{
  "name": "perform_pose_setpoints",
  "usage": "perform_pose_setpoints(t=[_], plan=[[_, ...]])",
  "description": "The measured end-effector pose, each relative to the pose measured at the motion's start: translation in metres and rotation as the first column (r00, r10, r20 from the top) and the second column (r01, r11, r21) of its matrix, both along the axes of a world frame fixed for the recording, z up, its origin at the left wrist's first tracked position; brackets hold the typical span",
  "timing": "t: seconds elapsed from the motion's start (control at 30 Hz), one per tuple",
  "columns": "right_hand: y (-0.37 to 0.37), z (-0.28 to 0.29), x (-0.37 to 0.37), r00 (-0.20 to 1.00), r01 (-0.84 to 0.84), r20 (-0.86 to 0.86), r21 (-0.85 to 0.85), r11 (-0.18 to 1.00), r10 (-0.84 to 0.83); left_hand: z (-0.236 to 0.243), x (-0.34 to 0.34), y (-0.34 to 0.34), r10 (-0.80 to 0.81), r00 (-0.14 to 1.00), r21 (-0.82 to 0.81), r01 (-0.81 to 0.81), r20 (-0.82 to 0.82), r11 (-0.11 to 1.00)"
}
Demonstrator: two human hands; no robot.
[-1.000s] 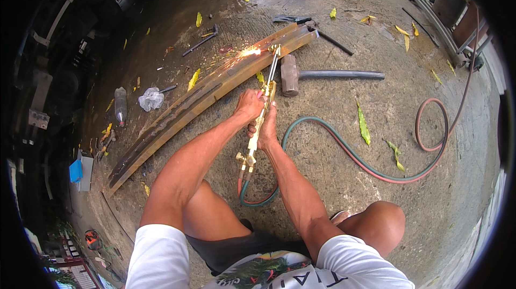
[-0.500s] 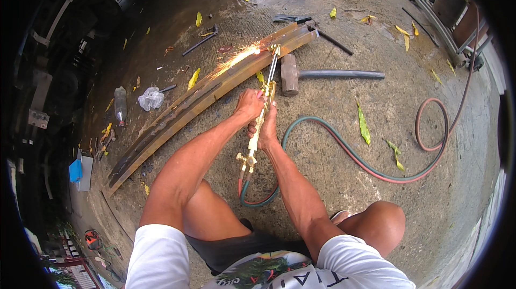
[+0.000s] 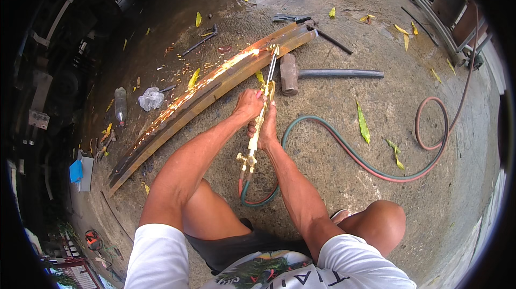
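A brass cutting torch (image 3: 258, 128) is held between both my hands, its head over the far end of a long, curved, rusty steel beam (image 3: 215, 89). My left hand (image 3: 249, 104) is closed round the torch's forward part, near the valve. Slightly nearer to me, my right hand (image 3: 267, 127) wraps the torch handle from the right. Bright orange sparks (image 3: 236, 59) stream from the torch tip leftward along the beam's channel. Red and green twin hoses (image 3: 322, 122) run from the torch's rear, loop under my right forearm and trail off to the right.
A sledgehammer (image 3: 289, 74) lies right of the torch tip. Another hammer (image 3: 333, 41) lies beyond the beam's far end. A plastic bottle (image 3: 120, 106) and a crumpled plastic bag (image 3: 151, 99) lie at left. A wheeled cart (image 3: 449, 20) stands far right. Yellow leaves dot the concrete.
The sparks now reach much farther along the beam toward its near left end. My hands and the torch hold nearly the same place.
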State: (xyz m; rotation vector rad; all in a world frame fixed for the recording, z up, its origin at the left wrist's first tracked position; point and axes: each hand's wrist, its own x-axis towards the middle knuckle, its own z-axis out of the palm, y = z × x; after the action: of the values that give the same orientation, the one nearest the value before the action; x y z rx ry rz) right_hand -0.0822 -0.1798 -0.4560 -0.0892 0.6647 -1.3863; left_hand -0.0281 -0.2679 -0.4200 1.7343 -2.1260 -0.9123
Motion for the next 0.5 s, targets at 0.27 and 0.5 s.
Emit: perform_pose_setpoints(t=[0.27,0.5], plan=[[-0.0002,-0.0027,-0.0009,1.000,-0.004,0.009,0.001,1.000,0.004,0.0057,-0.0020,0.0031,-0.004,1.000,-0.003,0.004,0.013,1.000],[0.0015,-0.0007,-0.0016,1.000,-0.011,0.013,0.001,1.000,0.011,0.0101,-0.0020,0.0051,-0.005,1.000,0.007,0.004,0.021,1.000]])
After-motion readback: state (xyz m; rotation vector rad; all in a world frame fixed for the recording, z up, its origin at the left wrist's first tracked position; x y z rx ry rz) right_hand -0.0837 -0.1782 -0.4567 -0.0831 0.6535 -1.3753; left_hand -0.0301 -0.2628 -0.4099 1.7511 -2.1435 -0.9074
